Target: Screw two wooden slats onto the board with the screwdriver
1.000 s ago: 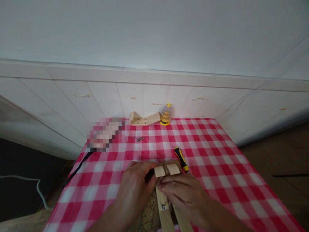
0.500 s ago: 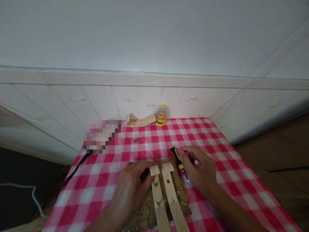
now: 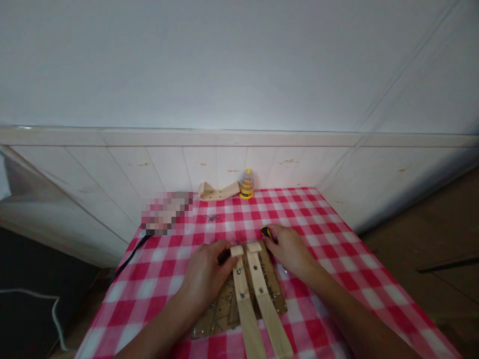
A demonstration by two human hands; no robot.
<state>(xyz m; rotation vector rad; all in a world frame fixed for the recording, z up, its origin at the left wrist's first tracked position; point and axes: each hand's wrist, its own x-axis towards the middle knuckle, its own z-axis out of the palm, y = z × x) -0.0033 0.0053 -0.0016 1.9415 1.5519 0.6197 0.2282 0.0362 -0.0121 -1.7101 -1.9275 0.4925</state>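
Right hand (image 3: 290, 249): thumb and forefinger closed about the far end of the screwdriver's black-and-yellow handle; firmness of grip cannot be confirmed. The screwdriver (image 3: 266, 232) is at the hand's left front. Its long axis appears to run from far left to near right, butt end away from the person; the shaft is mostly covered by the hand, with a small glint beneath that may be the tip. The right hand is plainly the nearer of the two to it.

Left hand (image 3: 204, 271): thumb and fingers closed on the curled far end of the left wooden strip (image 3: 249, 324), which shows two screw heads. The right wooden strip (image 3: 272, 324) lies between the hands, to the left of the right hand, its long axis pointing back toward the person and slightly rightward. It shows one screw head (image 3: 261, 290) and, farther out, a dark hole (image 3: 255, 268) with no screw head discernible. Both strips rest over a brown board (image 3: 279, 300).

Beyond the hands, loose screws (image 3: 213, 218) lie on the checked worktop (image 3: 299, 209). At the wall, a bent wooden piece (image 3: 219, 194) sits just beside a yellow-capped container (image 3: 246, 187).
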